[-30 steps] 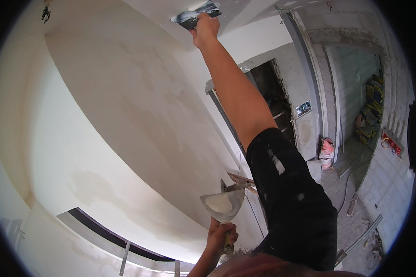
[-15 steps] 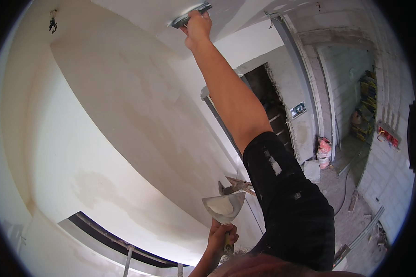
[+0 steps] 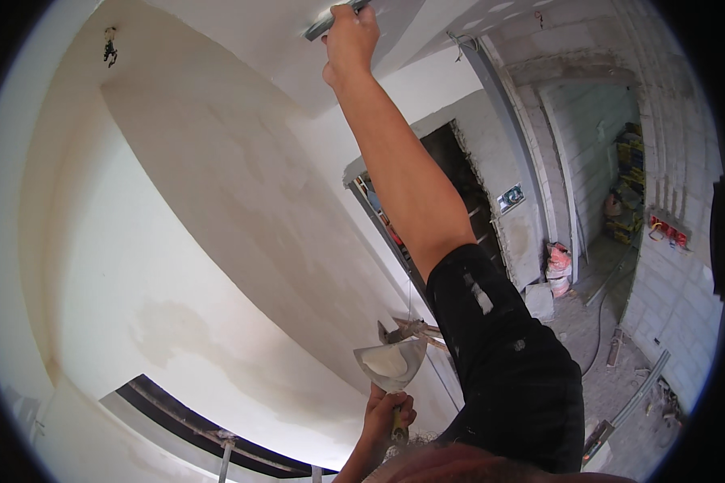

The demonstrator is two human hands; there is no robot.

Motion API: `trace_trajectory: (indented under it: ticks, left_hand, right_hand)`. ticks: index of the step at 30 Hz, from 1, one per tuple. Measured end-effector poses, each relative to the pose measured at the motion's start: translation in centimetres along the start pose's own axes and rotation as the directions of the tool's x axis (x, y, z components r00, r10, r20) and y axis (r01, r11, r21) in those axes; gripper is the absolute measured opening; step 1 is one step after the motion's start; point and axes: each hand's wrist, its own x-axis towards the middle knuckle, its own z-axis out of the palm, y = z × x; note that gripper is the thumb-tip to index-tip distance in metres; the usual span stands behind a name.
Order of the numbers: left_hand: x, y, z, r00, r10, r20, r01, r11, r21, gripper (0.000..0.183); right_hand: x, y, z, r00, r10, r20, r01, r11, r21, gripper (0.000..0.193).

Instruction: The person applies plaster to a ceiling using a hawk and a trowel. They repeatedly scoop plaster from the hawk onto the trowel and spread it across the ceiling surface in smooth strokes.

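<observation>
My right hand (image 3: 351, 42) is raised at the end of my outstretched arm, fingers closed round a flat plastering trowel (image 3: 321, 29). The trowel's blade lies against the pale ceiling surface (image 3: 242, 32), and the upper edge of the view cuts off part of it. Low in the middle, my left hand (image 3: 385, 417) grips the handle of a wide putty knife (image 3: 415, 374). That knife's blade points up and carries a lump of off-white filler (image 3: 385, 361).
A curved, damp-patched surface (image 3: 242, 169) sweeps across the left. Behind my left hand are wooden braces (image 3: 415, 328). On the right are a dark doorway (image 3: 443, 153), a red-and-white sack (image 3: 558, 266), a red wall box (image 3: 669, 231) and debris on the floor.
My right hand and the trowel have moved up toward the upper edge of the view. The background has shifted slightly. My left hand and the putty knife hold almost the same place.
</observation>
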Motion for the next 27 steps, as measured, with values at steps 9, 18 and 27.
trace_trajectory:
  ticks: [9,18,27]
  left_hand:
    - [-0.3,0.4,0.6,0.999,-0.016,0.034,0.015,0.999,0.032,0.065]
    - [-0.1,-0.1,0.4,0.994,-0.056,0.097,0.052,0.998,0.039,0.065]
    - [0.4,-0.6,0.3,0.994,-0.069,0.087,0.070,0.998,-0.006,0.067]
  right_hand:
    - [-1.0,-3.8,2.7,0.971,-0.234,0.045,0.239,0.954,-0.183,0.037]
    - [-5.5,-9.2,5.7,0.900,-0.411,0.145,0.434,0.875,-0.214,0.028]
    - [-3.0,-6.9,-4.2,0.979,-0.173,-0.106,0.168,0.984,-0.056,0.029]
